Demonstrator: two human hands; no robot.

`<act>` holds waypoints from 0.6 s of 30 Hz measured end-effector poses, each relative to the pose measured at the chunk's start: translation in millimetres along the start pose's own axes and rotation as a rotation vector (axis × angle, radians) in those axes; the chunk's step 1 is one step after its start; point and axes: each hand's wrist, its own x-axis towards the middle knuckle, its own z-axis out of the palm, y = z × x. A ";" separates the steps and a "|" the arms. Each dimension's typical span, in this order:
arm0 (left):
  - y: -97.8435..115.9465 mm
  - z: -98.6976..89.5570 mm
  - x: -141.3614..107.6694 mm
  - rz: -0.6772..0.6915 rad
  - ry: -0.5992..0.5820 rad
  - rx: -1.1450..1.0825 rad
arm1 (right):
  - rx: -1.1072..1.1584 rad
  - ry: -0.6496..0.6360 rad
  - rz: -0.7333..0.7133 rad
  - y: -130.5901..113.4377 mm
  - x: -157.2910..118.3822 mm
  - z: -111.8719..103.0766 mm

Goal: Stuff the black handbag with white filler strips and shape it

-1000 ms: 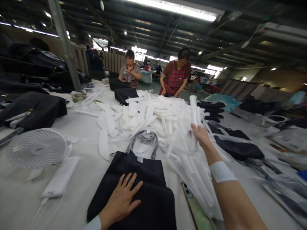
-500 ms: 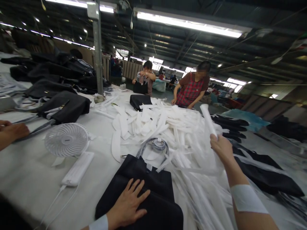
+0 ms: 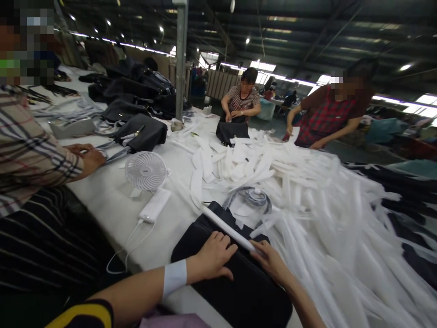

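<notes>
A black handbag [image 3: 239, 291] lies on the white table before me, its opening turned away from me. My left hand [image 3: 214, 256] rests on the bag, thumb out and fingers slightly bent, holding nothing. In my right hand [image 3: 269, 260] is one end of a rolled white foam strip [image 3: 227, 228], which lies slantwise across the bag near its opening. The bag's wrapped grey handles [image 3: 248, 193] stretch out beyond it onto the table. To the right of the bag is a heap of loose white foam strips [image 3: 327, 223].
A white desk fan [image 3: 146, 171] and its corded power bank [image 3: 155, 205] stand left of the bag. More black bags [image 3: 141, 132] are piled farther left. A co-worker's hands [image 3: 87, 157] are at the left; two other people work across the table.
My right hand has brought the white roll from the heap's right side down onto the bag. My left hand stays on the bag. The view has swung left, showing more of the co-worker there.
</notes>
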 end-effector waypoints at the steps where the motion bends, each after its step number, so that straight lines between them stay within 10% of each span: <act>1: 3.8 -6.5 -0.1 0.008 -0.004 0.021 | 0.006 -0.008 -0.012 -0.2 1.1 -3.7; 11: 20.3 -41.6 -3.7 0.099 0.009 0.120 | 0.321 -0.309 -0.049 -35.6 -14.7 -5.1; 18: 4.6 -25.5 19.9 0.000 -0.251 0.016 | 0.473 -0.483 -0.002 -58.4 -34.8 -16.8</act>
